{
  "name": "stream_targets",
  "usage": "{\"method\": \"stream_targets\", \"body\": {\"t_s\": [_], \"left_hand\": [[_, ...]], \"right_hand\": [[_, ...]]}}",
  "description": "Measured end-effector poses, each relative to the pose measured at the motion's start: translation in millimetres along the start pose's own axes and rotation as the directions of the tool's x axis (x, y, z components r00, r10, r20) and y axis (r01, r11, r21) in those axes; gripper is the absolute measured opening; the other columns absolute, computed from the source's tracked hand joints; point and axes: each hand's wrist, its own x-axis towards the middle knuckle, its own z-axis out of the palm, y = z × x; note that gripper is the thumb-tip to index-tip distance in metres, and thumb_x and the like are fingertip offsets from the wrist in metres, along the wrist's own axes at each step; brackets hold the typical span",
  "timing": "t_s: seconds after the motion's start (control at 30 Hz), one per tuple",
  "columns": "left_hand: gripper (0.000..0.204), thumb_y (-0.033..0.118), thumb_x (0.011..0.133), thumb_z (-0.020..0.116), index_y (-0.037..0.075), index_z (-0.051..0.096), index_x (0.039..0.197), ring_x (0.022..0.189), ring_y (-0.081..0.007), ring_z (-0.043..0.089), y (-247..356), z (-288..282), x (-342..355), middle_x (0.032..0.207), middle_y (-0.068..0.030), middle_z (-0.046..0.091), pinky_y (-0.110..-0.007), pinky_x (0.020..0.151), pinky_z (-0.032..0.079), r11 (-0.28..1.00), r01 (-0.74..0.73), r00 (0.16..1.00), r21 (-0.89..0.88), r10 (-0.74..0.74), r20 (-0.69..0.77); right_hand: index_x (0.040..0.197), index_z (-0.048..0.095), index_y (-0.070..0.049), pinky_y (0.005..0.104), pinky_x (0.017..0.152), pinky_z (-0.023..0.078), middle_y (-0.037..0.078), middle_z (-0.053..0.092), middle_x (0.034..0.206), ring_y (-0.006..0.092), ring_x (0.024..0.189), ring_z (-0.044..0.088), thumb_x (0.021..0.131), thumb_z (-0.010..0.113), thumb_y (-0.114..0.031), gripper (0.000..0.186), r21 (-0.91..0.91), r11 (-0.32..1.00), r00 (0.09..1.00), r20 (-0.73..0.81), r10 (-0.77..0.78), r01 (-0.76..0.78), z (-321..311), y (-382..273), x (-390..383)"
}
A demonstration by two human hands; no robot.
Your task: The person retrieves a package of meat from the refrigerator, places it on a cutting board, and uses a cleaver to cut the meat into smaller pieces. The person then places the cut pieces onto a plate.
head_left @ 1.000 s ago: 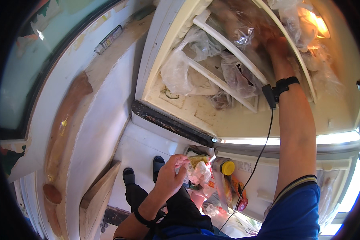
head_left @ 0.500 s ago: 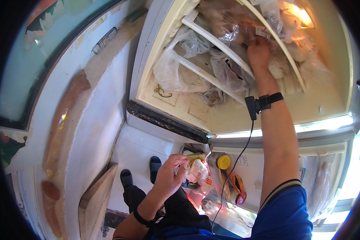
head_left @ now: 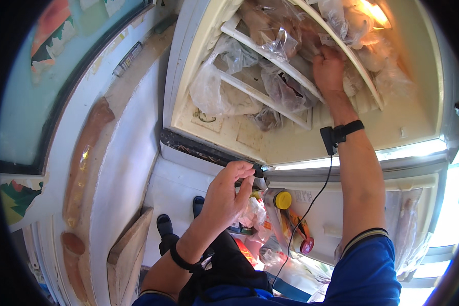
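Note:
My right hand (head_left: 329, 69) reaches into the open refrigerator (head_left: 428, 76) among plastic bags, between two white shelf rails (head_left: 273, 55). Its fingers are curled against a clear bag (head_left: 313, 43), their tips hidden, so what they grip is unclear. A black strap with a small device (head_left: 334, 135) and a cable is on that wrist. My left hand (head_left: 232, 188) hangs below the cabinet's dark lower edge, fingers loosely closed with nothing visible in them. Further bags (head_left: 206, 92) lie on the lower shelves.
The refrigerator door (head_left: 321, 186) holds a yellow-lidded jar (head_left: 282, 200), red packets (head_left: 306, 245) and bagged items (head_left: 407, 229). At left stand a pale panel with a glass pane (head_left: 28, 122) and a worn wooden board (head_left: 127, 239). My slippers (head_left: 163, 224) are on white floor tiles.
My left hand has risen toward the refrigerator's lower edge. My right hand has shifted left within the refrigerator since a second ago and now stays among the bags with fingers curled.

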Motion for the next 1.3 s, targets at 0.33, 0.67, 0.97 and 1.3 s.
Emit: {"method": "stream_targets", "body": {"t_s": [0.33, 0.67, 0.97, 1.3], "left_hand": [[0.064, 0.017, 0.104, 0.07, 0.005, 0.042, 0.16, 0.129, -0.0316, 0.066, 58, 22, 152, 0.149, -0.022, 0.06, -0.042, 0.106, 0.055, 0.942, -0.333, 0.942, 0.033, 0.335, -0.037], [0.081, 0.024, 0.102, 0.073, 0.007, 0.029, 0.168, 0.145, -0.0334, 0.053, 52, 10, 196, 0.154, -0.0235, 0.054, -0.048, 0.116, 0.045, 0.95, -0.31, 0.943, 0.032, 0.311, -0.116], [0.082, 0.027, 0.103, 0.073, 0.001, 0.027, 0.167, 0.142, -0.0373, 0.054, 43, 30, 187, 0.152, -0.029, 0.054, -0.047, 0.116, 0.047, 0.951, -0.302, 0.941, -0.069, 0.285, -0.181], [0.099, 0.038, 0.104, 0.075, -0.005, 0.013, 0.167, 0.118, -0.0272, 0.07, 36, 59, 119, 0.134, -0.0222, 0.067, -0.042, 0.102, 0.058, 0.664, 0.294, 0.955, -0.688, -0.182, 0.233]], "right_hand": [[0.102, 0.072, 0.005, 0.0512, 0.082, 0.055, 0.027, 0.068, 0.091, 0.0462, 0.088, 0.067, 0.089, 0.056, -0.001, 0.022, 0.133, 0.969, 0.972, -0.079, 0.22, -0.208, -22, -22, -24], [0.09, 0.066, 0.003, 0.042, 0.075, 0.052, 0.012, 0.066, 0.08, 0.0258, 0.075, 0.061, 0.097, 0.05, -0.011, 0.023, 0.406, 0.69, 0.723, -0.096, 0.684, -0.599, -55, -45, -25], [0.086, 0.061, -0.007, 0.0292, 0.064, 0.044, 0.0, 0.054, 0.077, 0.0127, 0.071, 0.052, 0.096, 0.047, -0.013, 0.018, 0.471, 0.572, 0.654, 0.015, 0.756, -0.671, -94, -41, -49], [0.084, 0.058, -0.002, 0.0286, 0.072, 0.045, 0.001, 0.053, 0.082, 0.0138, 0.077, 0.052, 0.092, 0.044, -0.004, 0.016, 0.5, 0.669, 0.794, 0.064, 0.605, -0.55, -139, -151, -69]]}}
